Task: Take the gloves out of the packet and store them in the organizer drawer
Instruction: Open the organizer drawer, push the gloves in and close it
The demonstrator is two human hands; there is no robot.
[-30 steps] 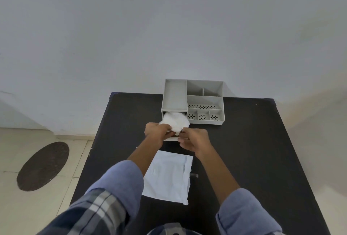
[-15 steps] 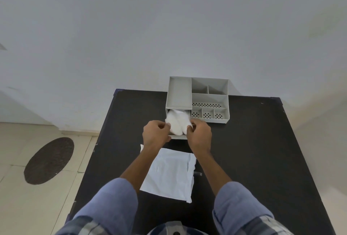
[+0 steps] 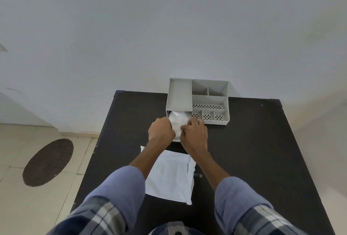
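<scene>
Gloves (image 3: pixel 177 122), a crumpled white bundle, sit in the pulled-out drawer (image 3: pixel 176 139) at the left front of the grey organizer (image 3: pixel 210 97), pinched from both sides. The left hand (image 3: pixel 161 131) has its fingers curled in against the bundle's left flank; the right hand (image 3: pixel 195 133) has its fingertips (image 3: pixel 185 128) bent onto the right flank, so both hands are closed on the gloves rather than on the drawer itself. How far the fingers reach underneath cannot be told, since the knuckles hide them.

The bundle looks light, soft and springy: thin material that bunches readily and will likely puff back up if released too soon. It is not fragile, but may be a little slick, and loose cuffs could snag on the drawer edge. A sensible hold is at the sides and top of the wad, squeezing it narrower than the drawer opening and pressing downward and back, instead of pulling at a single loose edge.

Both wrists are nearly straight, backs of the hands turned up toward the camera, forearms converging from the blue sleeves (image 3: pixel 120 187) toward the drawer. The forearms pass over the flat white packet (image 3: pixel 169 180), which lies on the black table (image 3: pixel 253 150) near the person, apparently emptied. The organizer's other compartments look empty, and it stands at the table's far edge against the wall.
</scene>
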